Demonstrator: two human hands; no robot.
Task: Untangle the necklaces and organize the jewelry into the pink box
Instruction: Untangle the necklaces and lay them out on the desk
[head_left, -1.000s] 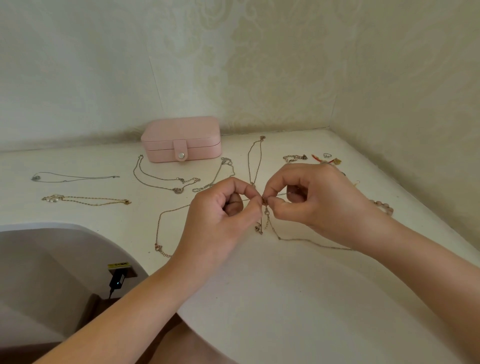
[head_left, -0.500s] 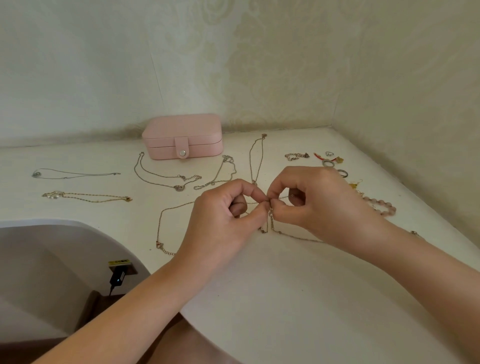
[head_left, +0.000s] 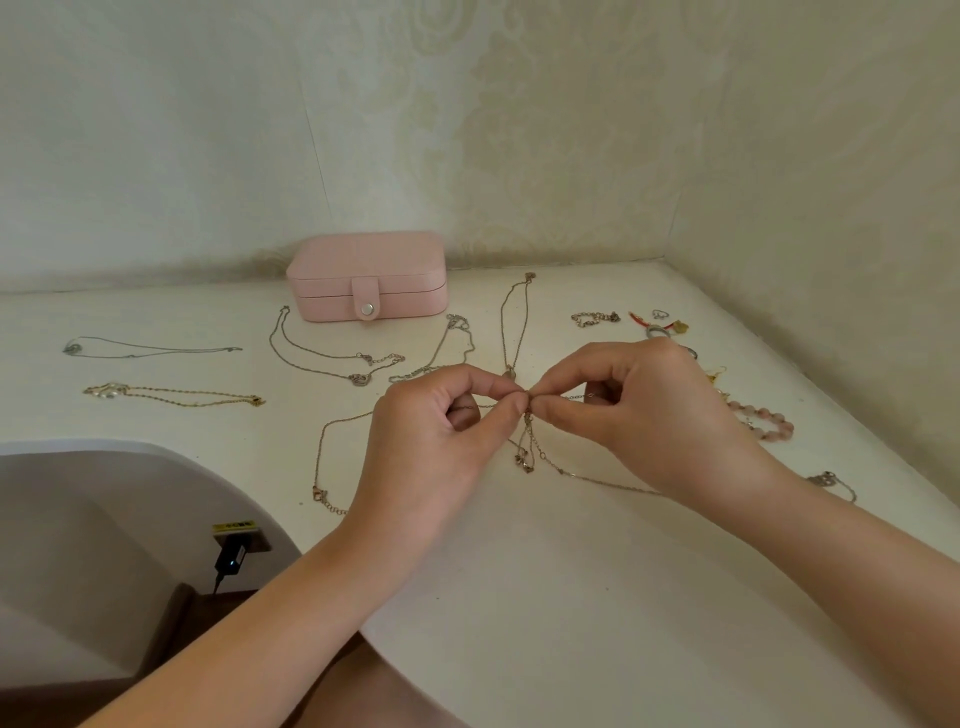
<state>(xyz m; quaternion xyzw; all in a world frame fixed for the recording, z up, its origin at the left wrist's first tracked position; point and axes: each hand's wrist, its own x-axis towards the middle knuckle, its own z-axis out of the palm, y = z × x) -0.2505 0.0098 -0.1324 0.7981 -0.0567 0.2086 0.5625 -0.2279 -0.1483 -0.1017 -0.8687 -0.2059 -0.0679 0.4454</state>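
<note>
On the pale bench (head_left: 571, 597) the pink box (head_left: 363, 283) sits shut at the far edge, well apart from the work. At mid-bench the left hand (head_left: 431, 441) and right hand (head_left: 649, 415) each pinch the tangled necklace (head_left: 525, 452) between thumb and forefinger, tips nearly touching. Pulling too hard would likely tighten the knot or snap a fine link, and the dangling ends could snag. A yellow label (head_left: 234, 527) below the bench bears writing too small to read.

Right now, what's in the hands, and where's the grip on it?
The left hand and right hand both pinch the tangled necklace chain, thumb against forefinger, at one spot where their fingertips nearly meet; its loose ends trail onto the table.
</note>
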